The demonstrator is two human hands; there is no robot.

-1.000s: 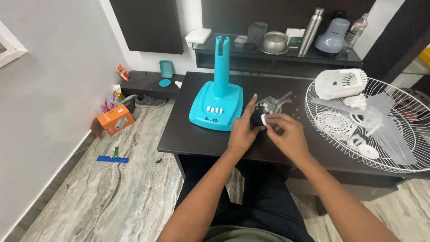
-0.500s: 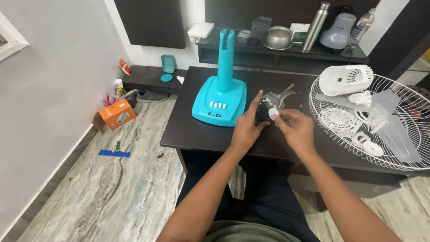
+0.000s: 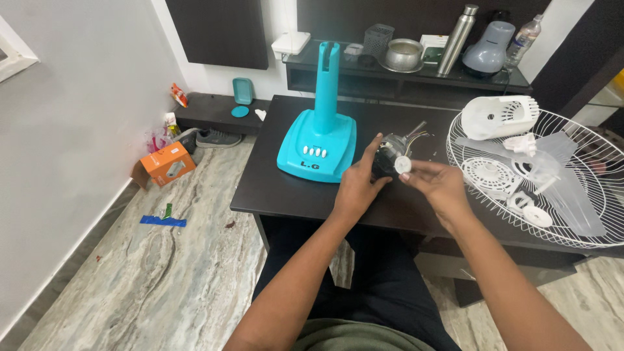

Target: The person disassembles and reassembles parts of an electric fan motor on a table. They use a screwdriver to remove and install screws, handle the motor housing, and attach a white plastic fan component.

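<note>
A pale grey wall (image 3: 71, 130) fills the left of the frame, above a veined marble floor (image 3: 149, 273). A dark tabletop (image 3: 279, 188) sits centre, a dark shelf (image 3: 390, 75) behind it at top.

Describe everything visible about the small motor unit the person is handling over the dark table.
The fan motor is a compact dark, metallic-looking block with a thin shaft slanting up and right and coloured wires trailing from its rear. A small white round knob sits at its near end. It is above the dark table, right of the turquoise fan base. The left hand cups it; the right hand pinches the knob.
</note>
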